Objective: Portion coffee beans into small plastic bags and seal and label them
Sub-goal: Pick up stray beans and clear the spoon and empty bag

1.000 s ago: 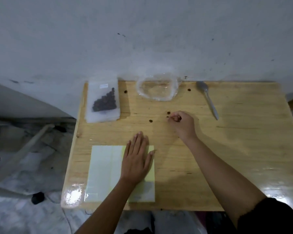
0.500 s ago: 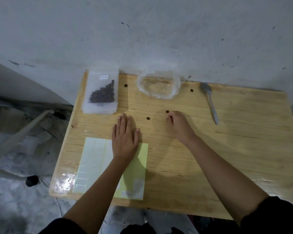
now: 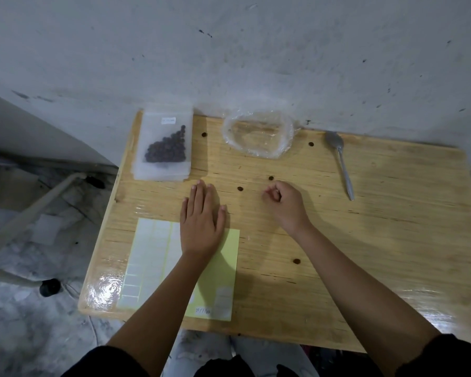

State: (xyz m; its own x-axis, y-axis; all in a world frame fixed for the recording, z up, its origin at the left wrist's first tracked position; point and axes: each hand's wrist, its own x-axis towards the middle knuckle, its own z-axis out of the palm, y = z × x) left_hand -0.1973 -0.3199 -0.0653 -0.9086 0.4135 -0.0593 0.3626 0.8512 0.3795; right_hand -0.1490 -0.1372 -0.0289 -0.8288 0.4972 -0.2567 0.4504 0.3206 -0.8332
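Small labelled bag [image 3: 158,131] at the desk's [image 3: 392,227] far-left corner holds dark coffee beans [image 3: 167,149]; the crumpled clear bag [image 3: 257,133] nearby looks empty. Left hand [image 3: 201,221] lies flat, released; right hand [image 3: 286,203] clenched.

Counted on one wooden bench [image 3: 392,240]: one metal spoon [image 3: 341,161], one crumpled clear plastic bag [image 3: 259,134], one label sheet [image 3: 152,257], and one stack of small plastic bags [image 3: 161,174], number in the stack unclear. Only the topmost filled bag [image 3: 166,148] seen holding beans, with one small label [image 3: 168,120] on it. Five loose coffee beans [image 3: 239,189] scattered on the wood. Two hands: left hand [image 3: 201,224], right hand [image 3: 286,205].
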